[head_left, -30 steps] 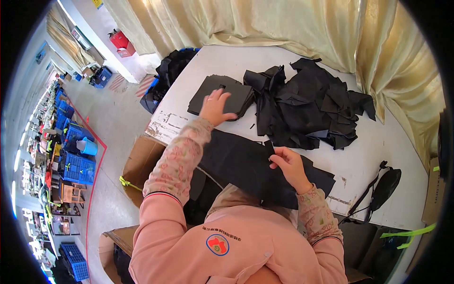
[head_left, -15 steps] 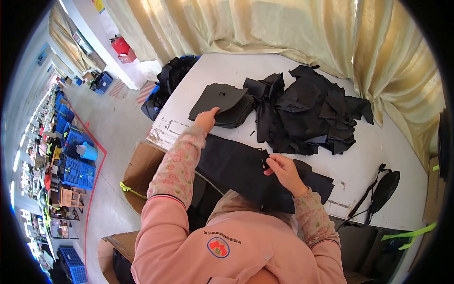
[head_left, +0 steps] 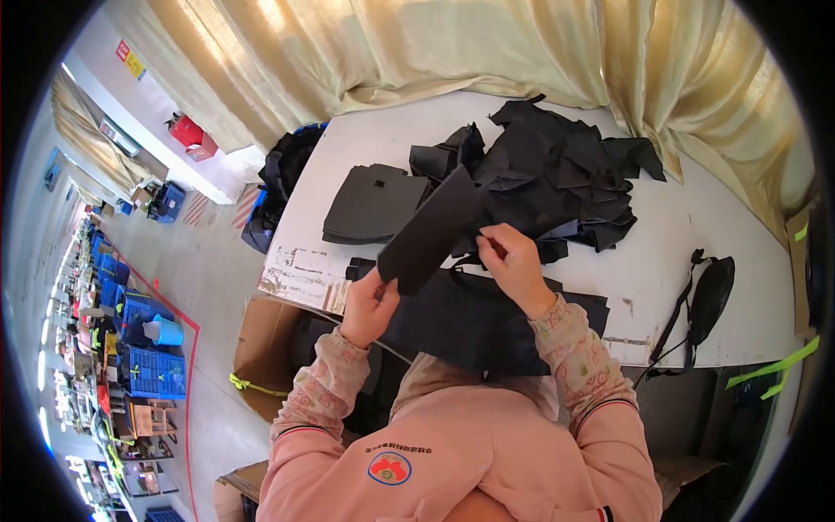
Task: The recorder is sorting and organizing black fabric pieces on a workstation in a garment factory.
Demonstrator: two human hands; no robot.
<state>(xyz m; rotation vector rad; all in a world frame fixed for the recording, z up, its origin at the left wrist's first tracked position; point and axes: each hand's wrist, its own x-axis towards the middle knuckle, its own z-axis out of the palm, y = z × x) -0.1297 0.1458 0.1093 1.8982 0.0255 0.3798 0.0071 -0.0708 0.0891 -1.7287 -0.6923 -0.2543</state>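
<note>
Panel [head_left: 432, 233] is up off the table [head_left: 665, 278], slanted from lower left to upper right, between the hands; in the view it crosses the right side of the stack [head_left: 370, 204] and the near edge of the pile [head_left: 565, 178]; left hand [head_left: 370, 306] is closed on its lower corner, thumb on the face; right hand [head_left: 519, 270] is pinched on a small dark strip [head_left: 475, 246] by the panel's right edge; can't tell if strip and panel touch; black sheet [head_left: 470, 322] lies below both hands, running over the table edge toward the lap; step in hand reads as handling one panel in the air, strip at its side; next move, my judgement, calls for a firm left grip, since one corner seems to carry it all, and for the right fingertips to line up with that edge before any contact
</note>
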